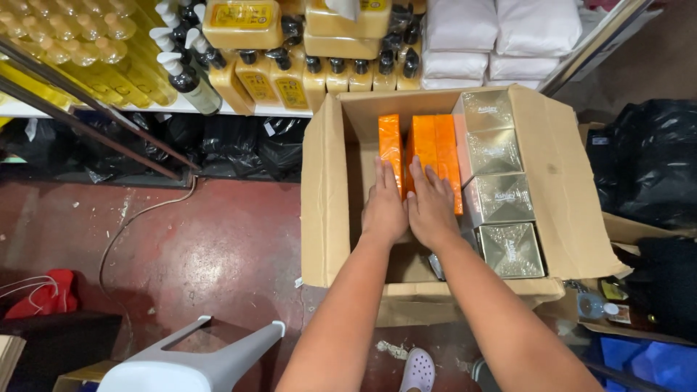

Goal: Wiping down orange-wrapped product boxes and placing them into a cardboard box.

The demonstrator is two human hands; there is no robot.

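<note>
Orange boxes (428, 149) stand on end inside the open cardboard carton (573, 218), packed side by side against its far wall. They are slim, bright orange and glossy, with narrow faces turned upward; one (390, 145) sits slightly apart on the left, the others are pressed together.

Both hands lie flat on them, fingers straight and together rather than curled around anything. The left hand (383, 210) rests with its fingertips on the near end of the single left box. The right hand (431, 210) touches the left hand at the thumb side and covers the near ends of the grouped boxes. Neither grip is clamped on a box; the palms simply press against them.

Just beside the orange boxes on the right, a row of silvery gold boxes (501, 196) with embossed tops fills that side of the carton. The carton stands on a red floor (210, 247). Behind it, a shelf (181, 107) carries yellow pump bottles (290, 83) and white packs (501, 36). A white stool (196, 363) stands near the left forearm.
</note>
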